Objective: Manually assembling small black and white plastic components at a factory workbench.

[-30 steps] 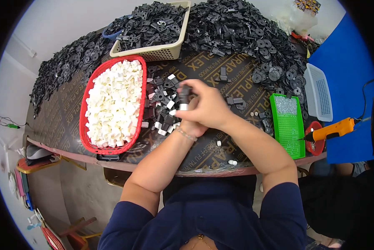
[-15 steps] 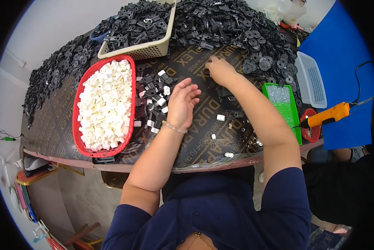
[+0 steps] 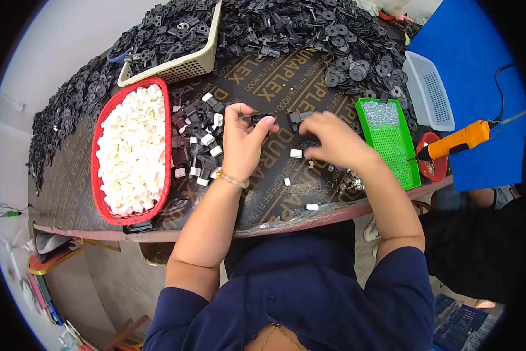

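Observation:
My left hand [image 3: 245, 140] is closed, thumb and fingers pinching a small black plastic part [image 3: 258, 118] over the middle of the table. To its right, my right hand [image 3: 339, 140] hovers over the tabletop, slightly blurred, its thumb and forefinger apart and nothing visible between them. Just beyond its fingertips is another black plastic part [image 3: 295, 119], apparently on the table. A white cap [image 3: 296, 153] lies below the right hand's thumb. Left of my left hand spreads a loose pile of black parts with white caps [image 3: 198, 137].
A red basket [image 3: 168, 140] of white caps stands left, behind it a cream basket [image 3: 201, 63] of black parts. Black pieces [image 3: 274, 26] heap along the back. Right are a green tray [image 3: 415, 175] of small clear bits, a white basket [image 3: 429, 88], a red bowl [image 3: 435, 167] and an orange electric screwdriver [image 3: 459, 143].
My right hand has drawn back toward me from the far middle of the table. My left hand, open and empty-looking before, now pinches a black part. The whole view has shifted slightly.

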A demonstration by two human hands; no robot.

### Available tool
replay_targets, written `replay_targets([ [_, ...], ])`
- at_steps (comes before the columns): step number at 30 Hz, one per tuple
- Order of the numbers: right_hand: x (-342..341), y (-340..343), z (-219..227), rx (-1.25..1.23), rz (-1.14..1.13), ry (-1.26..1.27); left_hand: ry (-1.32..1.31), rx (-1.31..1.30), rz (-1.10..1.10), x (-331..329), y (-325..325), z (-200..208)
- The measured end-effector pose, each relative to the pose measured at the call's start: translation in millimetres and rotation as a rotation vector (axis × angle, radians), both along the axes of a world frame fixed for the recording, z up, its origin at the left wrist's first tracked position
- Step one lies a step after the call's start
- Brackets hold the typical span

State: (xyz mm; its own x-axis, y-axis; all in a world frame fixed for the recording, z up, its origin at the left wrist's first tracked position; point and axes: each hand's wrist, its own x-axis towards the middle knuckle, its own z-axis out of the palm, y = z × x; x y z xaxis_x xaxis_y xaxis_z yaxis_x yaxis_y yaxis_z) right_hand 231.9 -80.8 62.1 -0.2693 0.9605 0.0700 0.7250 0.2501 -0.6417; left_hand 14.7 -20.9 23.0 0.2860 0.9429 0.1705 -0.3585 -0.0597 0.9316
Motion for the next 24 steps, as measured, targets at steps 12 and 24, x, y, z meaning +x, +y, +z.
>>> replay_targets([
  [12,-35.3,19.8,26.7,0.112,-0.128,0.327,-0.282,-0.455,-0.371,-7.5,7.8,6.0],
  [24,-32.3,16.8,10.7,0.283,-0.255,0.382,-0.299,-0.450,-0.404,-10.2,8.0,5.8],
])
